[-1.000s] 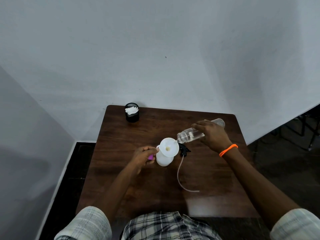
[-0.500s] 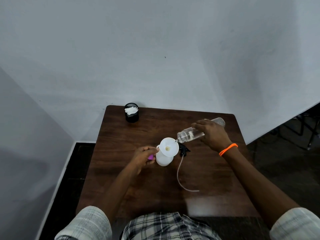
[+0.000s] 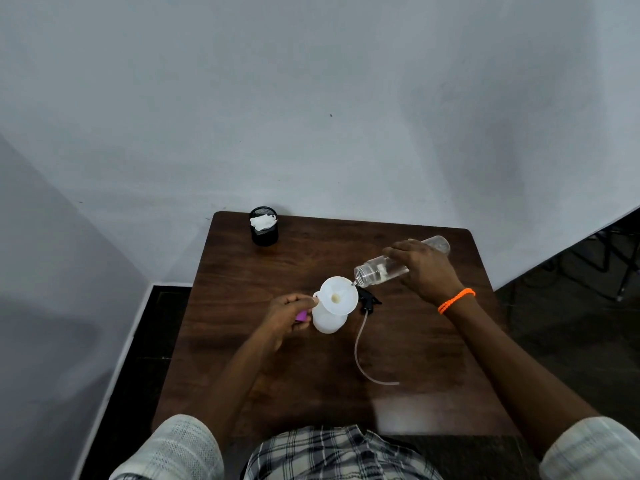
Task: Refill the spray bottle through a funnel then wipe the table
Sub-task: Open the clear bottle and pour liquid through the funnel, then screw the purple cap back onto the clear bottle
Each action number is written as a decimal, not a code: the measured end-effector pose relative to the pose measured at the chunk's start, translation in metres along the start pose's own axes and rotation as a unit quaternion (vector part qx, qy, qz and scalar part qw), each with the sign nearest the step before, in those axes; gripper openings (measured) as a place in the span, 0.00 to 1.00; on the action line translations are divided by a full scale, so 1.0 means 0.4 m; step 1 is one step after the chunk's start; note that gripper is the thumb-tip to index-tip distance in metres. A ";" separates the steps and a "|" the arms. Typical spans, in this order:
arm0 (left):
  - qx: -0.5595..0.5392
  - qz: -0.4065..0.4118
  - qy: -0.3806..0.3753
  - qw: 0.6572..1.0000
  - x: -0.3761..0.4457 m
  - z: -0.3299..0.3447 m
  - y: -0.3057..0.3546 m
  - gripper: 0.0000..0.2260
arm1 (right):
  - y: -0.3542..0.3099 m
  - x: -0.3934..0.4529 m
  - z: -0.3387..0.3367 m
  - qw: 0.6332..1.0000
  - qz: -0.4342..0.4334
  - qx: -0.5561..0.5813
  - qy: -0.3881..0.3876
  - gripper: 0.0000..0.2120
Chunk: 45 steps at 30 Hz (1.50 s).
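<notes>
Wooden tabletop (image 3: 277,375): right hand (image 3: 424,268), fingers curled round a tilted clear bottle (image 3: 381,268), at the funnel (image 3: 337,295); left hand (image 3: 289,315) fingers pinch the funnel's rim. No legible labels.

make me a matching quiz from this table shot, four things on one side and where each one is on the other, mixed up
Things:
1. funnel
2. clear bottle
3. sprayer head with tube
4. black mesh cup

Places:
A. far left corner of the table
B. tilted in the right hand
C. lying on the table right of the funnel
D. sitting in the white spray bottle

Pairs: 1-D, 2-B, 3-C, 4-A
</notes>
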<state>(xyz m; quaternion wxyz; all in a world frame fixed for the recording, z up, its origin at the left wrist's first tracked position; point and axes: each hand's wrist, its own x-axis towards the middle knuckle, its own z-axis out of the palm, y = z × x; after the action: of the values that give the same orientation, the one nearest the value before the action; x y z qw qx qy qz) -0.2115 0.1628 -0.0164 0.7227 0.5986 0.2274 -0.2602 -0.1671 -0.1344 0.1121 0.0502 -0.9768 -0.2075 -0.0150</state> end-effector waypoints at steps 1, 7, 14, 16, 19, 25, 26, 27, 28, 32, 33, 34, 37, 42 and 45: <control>0.001 -0.002 0.001 1.000 -0.003 0.001 0.001 0.10 | 0.002 0.001 0.004 1.000 0.003 0.002 0.000 0.25; 0.003 -0.007 0.008 1.000 -0.009 0.005 0.010 0.11 | -0.009 -0.004 0.031 0.997 0.068 0.026 0.002 0.26; -0.013 -0.022 0.002 1.000 -0.011 0.004 0.023 0.12 | -0.011 -0.002 0.103 0.983 0.124 0.137 -0.010 0.28; -0.037 -0.037 0.009 0.999 -0.012 -0.006 0.027 0.11 | -0.009 0.003 0.111 0.977 0.132 0.166 0.001 0.29; -0.096 -0.065 0.033 0.993 -0.022 -0.026 0.058 0.10 | 0.000 0.012 0.110 0.967 0.148 0.207 0.020 0.31; -0.296 -0.029 0.032 0.954 -0.037 0.004 0.213 0.05 | -0.019 0.070 0.081 0.938 0.207 0.272 0.064 0.32; -0.289 0.004 0.051 0.956 -0.033 0.025 0.243 0.06 | -0.029 0.081 0.071 0.933 0.213 0.281 0.071 0.31; -0.274 0.049 0.077 0.957 -0.029 0.049 0.274 0.08 | -0.038 0.094 0.062 0.930 0.212 0.290 0.081 0.30; -0.255 0.101 0.100 0.957 -0.025 0.070 0.303 0.14 | -0.048 0.105 0.050 0.927 0.211 0.297 0.090 0.29; -0.129 0.255 0.098 0.953 -0.034 0.150 0.409 0.26 | -0.083 0.147 0.025 0.918 0.196 0.327 0.107 0.28; -0.087 0.282 0.096 0.950 -0.035 0.167 0.432 0.25 | -0.088 0.158 0.023 0.918 0.190 0.331 0.112 0.28; -0.053 0.309 0.093 0.945 -0.035 0.181 0.453 0.24 | -0.094 0.168 0.018 0.918 0.187 0.331 0.116 0.30; 0.001 0.349 0.064 0.935 -0.027 0.203 0.497 0.27 | -0.106 0.190 0.007 0.911 0.196 0.341 0.122 0.37; 0.075 0.366 0.053 0.926 -0.023 0.217 0.529 0.35 | -0.107 0.197 -0.005 0.904 0.199 0.354 0.134 0.39; 0.098 0.365 0.046 0.925 -0.021 0.212 0.540 0.36 | -0.101 0.195 -0.009 0.901 0.199 0.360 0.137 0.39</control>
<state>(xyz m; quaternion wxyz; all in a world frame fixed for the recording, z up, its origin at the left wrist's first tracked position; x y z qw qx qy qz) -0.0766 0.1121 0.1657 0.6941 0.7194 -0.0003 0.0285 -0.1123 -0.0667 0.1232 0.4283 -0.9014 0.0088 -0.0626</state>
